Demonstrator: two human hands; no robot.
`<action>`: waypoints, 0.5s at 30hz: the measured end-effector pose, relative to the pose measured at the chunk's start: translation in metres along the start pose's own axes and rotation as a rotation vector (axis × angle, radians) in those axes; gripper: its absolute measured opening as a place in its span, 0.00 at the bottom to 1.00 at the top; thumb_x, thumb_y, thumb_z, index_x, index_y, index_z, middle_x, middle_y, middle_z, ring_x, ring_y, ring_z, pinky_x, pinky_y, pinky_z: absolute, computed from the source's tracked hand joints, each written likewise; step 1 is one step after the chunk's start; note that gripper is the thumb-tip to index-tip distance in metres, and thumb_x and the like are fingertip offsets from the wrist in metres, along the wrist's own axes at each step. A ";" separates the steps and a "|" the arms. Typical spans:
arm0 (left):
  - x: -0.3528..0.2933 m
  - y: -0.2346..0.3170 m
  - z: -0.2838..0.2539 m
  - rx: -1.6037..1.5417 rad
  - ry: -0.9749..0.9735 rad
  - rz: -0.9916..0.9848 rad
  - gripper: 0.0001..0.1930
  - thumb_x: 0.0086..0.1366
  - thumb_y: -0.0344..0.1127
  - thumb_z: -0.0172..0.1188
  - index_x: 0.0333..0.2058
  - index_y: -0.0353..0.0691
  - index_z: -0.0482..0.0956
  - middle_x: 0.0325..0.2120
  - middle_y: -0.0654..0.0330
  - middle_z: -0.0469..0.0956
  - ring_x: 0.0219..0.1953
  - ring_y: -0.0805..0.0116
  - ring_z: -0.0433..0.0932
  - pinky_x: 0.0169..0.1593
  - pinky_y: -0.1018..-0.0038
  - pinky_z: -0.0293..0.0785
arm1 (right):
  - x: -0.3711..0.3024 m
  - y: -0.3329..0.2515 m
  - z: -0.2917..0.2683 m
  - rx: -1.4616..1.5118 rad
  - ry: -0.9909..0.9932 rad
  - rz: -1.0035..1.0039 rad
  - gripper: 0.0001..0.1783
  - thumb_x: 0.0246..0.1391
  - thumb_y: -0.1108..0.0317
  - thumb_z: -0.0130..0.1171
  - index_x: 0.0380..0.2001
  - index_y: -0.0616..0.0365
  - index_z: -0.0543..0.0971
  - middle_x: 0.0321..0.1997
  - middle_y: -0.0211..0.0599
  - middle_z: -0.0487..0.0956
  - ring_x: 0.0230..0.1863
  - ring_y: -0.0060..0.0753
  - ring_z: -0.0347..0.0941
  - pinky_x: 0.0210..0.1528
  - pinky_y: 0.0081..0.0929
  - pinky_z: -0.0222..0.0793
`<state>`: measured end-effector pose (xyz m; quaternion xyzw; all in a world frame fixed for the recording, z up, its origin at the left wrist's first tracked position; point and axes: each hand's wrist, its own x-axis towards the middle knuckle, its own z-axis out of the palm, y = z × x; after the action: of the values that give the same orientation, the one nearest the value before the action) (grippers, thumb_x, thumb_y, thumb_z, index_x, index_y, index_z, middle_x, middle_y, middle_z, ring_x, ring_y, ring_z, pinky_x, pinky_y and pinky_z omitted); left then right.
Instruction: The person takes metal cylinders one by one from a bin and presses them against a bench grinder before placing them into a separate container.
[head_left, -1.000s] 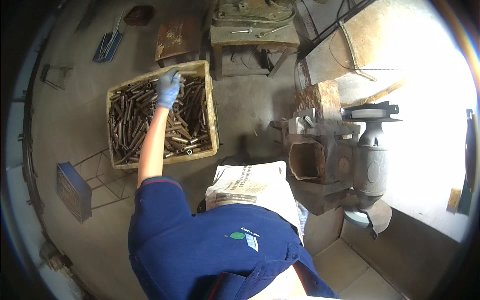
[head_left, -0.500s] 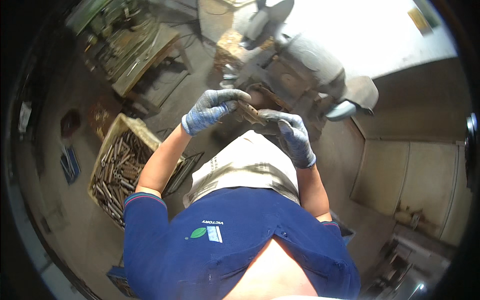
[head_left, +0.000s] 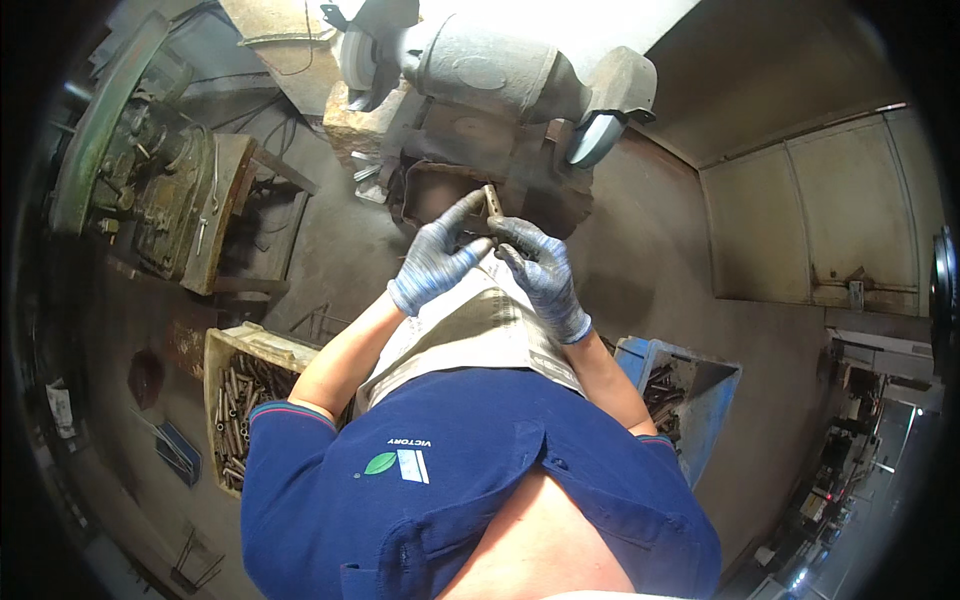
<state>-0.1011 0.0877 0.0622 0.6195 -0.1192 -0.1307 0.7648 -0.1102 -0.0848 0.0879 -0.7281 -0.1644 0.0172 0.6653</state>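
A short brown metal tube (head_left: 493, 201) with small holes along its side stands nearly upright in front of me. My right hand (head_left: 547, 278), in a blue-grey knitted glove with dark fingertips, pinches its lower end. My left hand (head_left: 434, 263) wears the same kind of glove. Its index finger reaches up against the tube's side, while the thumb is spread apart lower down, close to the right fingers. Beyond the hands is a grey bench grinder (head_left: 490, 65) with a wheel at each end. Its dark, rusty base (head_left: 470, 140) has an open hollow behind the tube.
A pale crate (head_left: 212, 385) of similar metal tubes stands at my left, and a blue crate (head_left: 715, 410) with more parts at my right. A green machine (head_left: 150, 180) on a wooden stand is at the far left. Beige panels (head_left: 760, 225) line the right side.
My view has turned, so the grinder now sits more centrally. The tube has gone from slanted between both hands to nearly upright in the right fingers; the left thumb has come away from it.
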 end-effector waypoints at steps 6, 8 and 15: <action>0.020 -0.012 0.007 0.484 -0.027 0.219 0.31 0.54 0.23 0.58 0.57 0.32 0.61 0.48 0.49 0.74 0.43 0.67 0.78 0.45 0.75 0.74 | -0.003 0.010 -0.003 -0.133 0.008 0.063 0.21 0.48 0.74 0.61 0.48 0.63 0.74 0.43 0.39 0.77 0.41 0.24 0.74 0.43 0.22 0.72; 0.023 -0.008 0.001 0.363 -0.063 0.198 0.23 0.57 0.22 0.54 0.53 0.30 0.66 0.43 0.48 0.77 0.41 0.69 0.79 0.44 0.76 0.74 | -0.002 0.010 -0.002 -0.070 -0.001 0.081 0.21 0.48 0.73 0.61 0.47 0.64 0.75 0.42 0.40 0.78 0.41 0.24 0.74 0.43 0.22 0.72; 0.023 -0.015 -0.015 -0.462 -0.100 -0.160 0.20 0.64 0.33 0.53 0.52 0.26 0.66 0.35 0.50 0.78 0.36 0.67 0.78 0.43 0.73 0.75 | -0.015 0.015 -0.023 -0.296 0.315 -0.029 0.13 0.45 0.81 0.57 0.37 0.65 0.78 0.45 0.43 0.75 0.45 0.30 0.72 0.46 0.23 0.69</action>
<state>-0.0746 0.0906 0.0450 0.4287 -0.0742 -0.2450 0.8664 -0.1159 -0.1119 0.0730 -0.8092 -0.0696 -0.1307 0.5686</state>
